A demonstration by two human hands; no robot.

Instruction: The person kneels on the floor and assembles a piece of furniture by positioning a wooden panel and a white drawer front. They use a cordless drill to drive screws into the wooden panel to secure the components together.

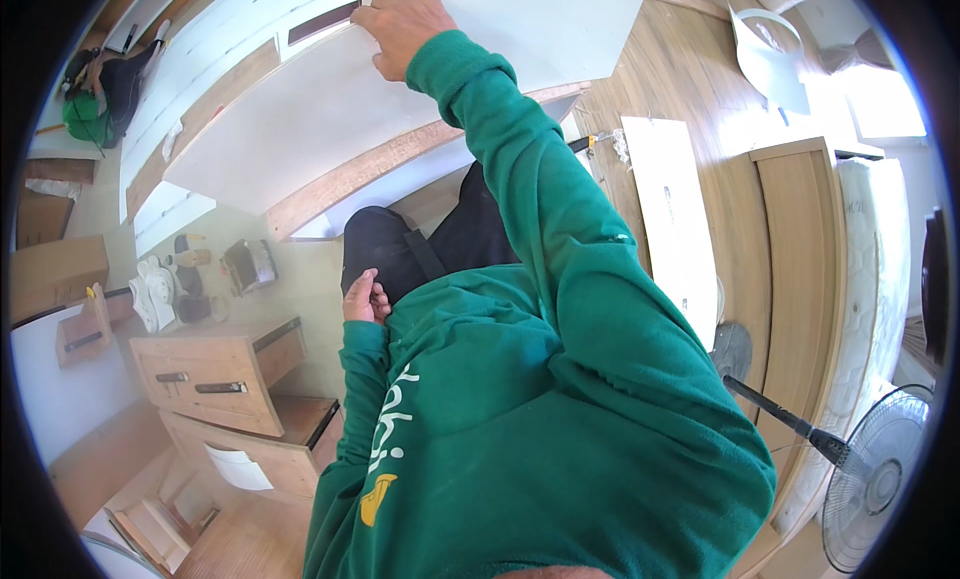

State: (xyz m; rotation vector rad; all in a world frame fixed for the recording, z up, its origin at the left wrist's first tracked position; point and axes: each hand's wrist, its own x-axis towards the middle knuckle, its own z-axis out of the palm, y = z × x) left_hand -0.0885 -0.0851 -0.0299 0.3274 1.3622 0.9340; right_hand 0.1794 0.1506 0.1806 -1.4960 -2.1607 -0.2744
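Observation:
My right hand (405,29) reaches far forward over a large white panel (330,109), part of a piece of furniture with bare wood edges. Its fingers bend over the panel's far edge, and the thumb lies against the near face. Beside those fingers is a dark rectangular opening (322,23) in a white surface. My left hand (366,297) rests low by my dark-trousered thigh (375,241), fingers loosely curled in, with nothing visible in them. A wooden edge strip (375,174) runs along the panel's near side, in front of my knees.
Wooden drawer units (205,364) with dark runners stand at the left, near work gloves (155,291). A long white board (668,219) lies on the wood floor at the right. Beyond it are a wooden cabinet (795,269), a mattress (875,249) and a standing fan (880,479).

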